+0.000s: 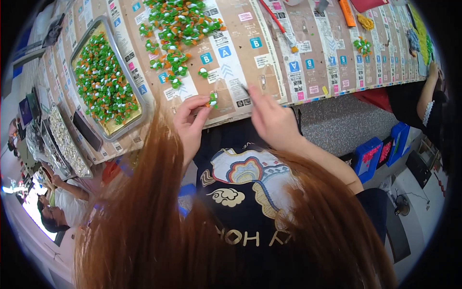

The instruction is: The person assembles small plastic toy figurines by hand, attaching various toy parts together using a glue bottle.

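Note:
My left hand (190, 123) pinches a small green, orange and white ornament (212, 99) between thumb and fingers at the near edge of the cardboard-covered table (269, 43). My right hand (272, 118) holds a thin dark tool (246, 90) whose tip points toward the ornament. A loose heap of the same small ornaments (179, 29) lies on the table just beyond my hands. Long reddish hair hangs over my forearms and hides my wrists.
A metal tray (115, 132) full of the ornaments sits at the left, with more trays (67, 144) beyond it. A red-handled brush (279, 26) and an orange marker (346, 12) lie farther back. Another person's arm (428, 96) rests at the right; blue boxes (368, 156) stand below.

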`<control>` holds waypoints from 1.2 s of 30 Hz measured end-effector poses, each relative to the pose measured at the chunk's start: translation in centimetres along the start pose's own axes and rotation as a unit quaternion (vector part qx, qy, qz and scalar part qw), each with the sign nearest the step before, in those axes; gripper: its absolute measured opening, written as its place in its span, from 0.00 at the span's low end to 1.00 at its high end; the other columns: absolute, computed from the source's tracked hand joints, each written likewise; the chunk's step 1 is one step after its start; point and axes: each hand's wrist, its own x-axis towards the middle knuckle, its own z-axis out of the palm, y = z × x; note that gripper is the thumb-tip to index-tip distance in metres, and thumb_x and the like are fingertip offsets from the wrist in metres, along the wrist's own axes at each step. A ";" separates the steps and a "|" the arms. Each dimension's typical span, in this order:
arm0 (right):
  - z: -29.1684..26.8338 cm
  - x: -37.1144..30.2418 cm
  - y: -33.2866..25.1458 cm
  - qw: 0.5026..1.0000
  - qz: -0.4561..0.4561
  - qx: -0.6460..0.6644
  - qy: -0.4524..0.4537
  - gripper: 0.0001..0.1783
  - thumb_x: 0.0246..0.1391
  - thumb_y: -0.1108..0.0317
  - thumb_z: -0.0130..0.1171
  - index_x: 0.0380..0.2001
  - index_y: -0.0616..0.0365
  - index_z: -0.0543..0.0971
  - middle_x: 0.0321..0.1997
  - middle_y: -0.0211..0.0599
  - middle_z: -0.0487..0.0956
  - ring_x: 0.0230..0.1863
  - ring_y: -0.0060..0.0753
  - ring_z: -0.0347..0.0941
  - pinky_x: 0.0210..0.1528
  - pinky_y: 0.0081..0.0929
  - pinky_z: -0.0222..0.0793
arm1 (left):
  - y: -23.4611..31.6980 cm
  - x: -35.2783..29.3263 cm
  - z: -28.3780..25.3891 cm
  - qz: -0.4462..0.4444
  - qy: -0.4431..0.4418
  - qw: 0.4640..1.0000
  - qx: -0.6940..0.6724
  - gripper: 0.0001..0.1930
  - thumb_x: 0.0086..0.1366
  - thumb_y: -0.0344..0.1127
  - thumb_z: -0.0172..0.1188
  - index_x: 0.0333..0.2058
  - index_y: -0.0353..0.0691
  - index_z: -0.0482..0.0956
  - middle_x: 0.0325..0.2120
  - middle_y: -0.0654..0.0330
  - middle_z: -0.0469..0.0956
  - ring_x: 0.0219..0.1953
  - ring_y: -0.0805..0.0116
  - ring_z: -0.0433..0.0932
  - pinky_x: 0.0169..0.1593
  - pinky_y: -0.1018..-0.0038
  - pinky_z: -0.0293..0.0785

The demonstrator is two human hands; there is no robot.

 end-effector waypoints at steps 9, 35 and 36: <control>-1.4 5.4 1.4 0.985 0.030 -0.139 0.095 0.19 0.42 0.69 0.51 0.42 0.51 0.67 0.25 0.34 0.66 0.19 0.36 0.68 0.18 0.30 0.64 | 1.9 -1.1 -1.8 -0.229 -0.045 0.773 -0.590 0.09 0.56 0.25 0.47 0.37 0.37 0.66 0.37 0.54 0.69 0.39 0.67 0.69 0.45 0.74 0.66; -1.2 9.3 -3.6 0.999 -0.011 0.002 -0.042 0.14 0.40 0.66 0.54 0.32 0.61 0.71 0.25 0.42 0.69 0.29 0.42 0.67 0.31 0.31 0.63 | 2.6 4.4 -2.1 0.065 0.071 0.938 0.332 0.12 0.49 0.27 0.56 0.35 0.36 0.70 0.30 0.58 0.68 0.24 0.70 0.71 0.27 0.78 0.68; -1.4 9.4 -3.9 0.999 -0.003 0.035 0.002 0.17 0.40 0.66 0.55 0.35 0.61 0.70 0.25 0.42 0.68 0.27 0.41 0.66 0.29 0.29 0.62 | 2.8 4.5 -2.2 0.069 0.072 0.939 0.328 0.12 0.49 0.27 0.56 0.35 0.36 0.70 0.30 0.58 0.68 0.24 0.70 0.71 0.27 0.78 0.68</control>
